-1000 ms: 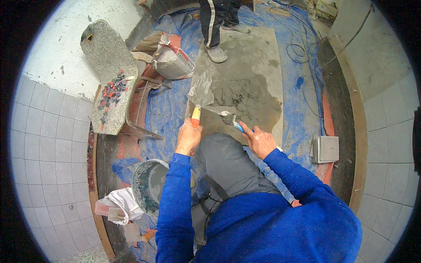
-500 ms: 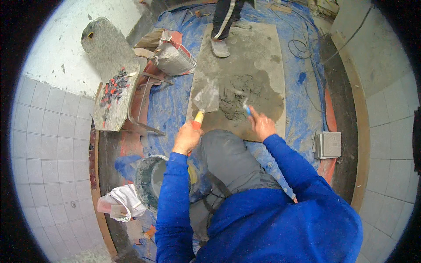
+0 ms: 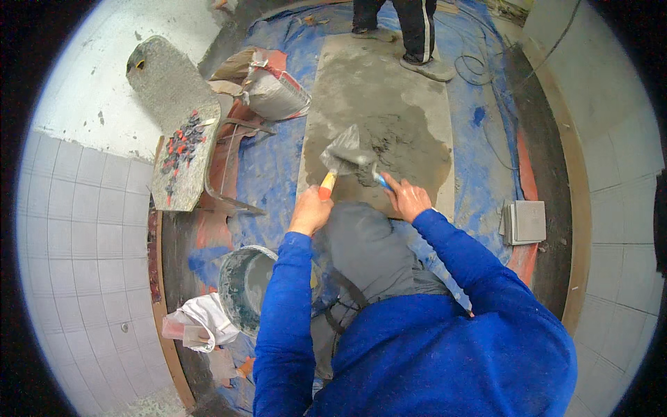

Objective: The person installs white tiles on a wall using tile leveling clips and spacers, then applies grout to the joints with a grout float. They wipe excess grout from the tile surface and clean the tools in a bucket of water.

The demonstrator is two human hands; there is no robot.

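My left hand is closed round the yellow-and-red handle of a wide scraper, whose flat blade is tilted over the mortar. In my right hand is a blue-handled trowel; its smeared blade overlaps the scraper's blade, with grey mortar on it. Below them, a patch of wet, lumpy mortar lies on a pale board. By my left forearm stands a round bucket of grey contents.
Another person's legs stand at the board's far end. A speckled chair holding small red and black pieces and torn bags are at left. Stacked tiles lie right, near cables. A white bag lies low left, on blue sheeting.
Both hands have shifted, the left to the right, bringing the trowel's blade onto the scraper's blade. The other person's legs have moved to the right along the board's far end.
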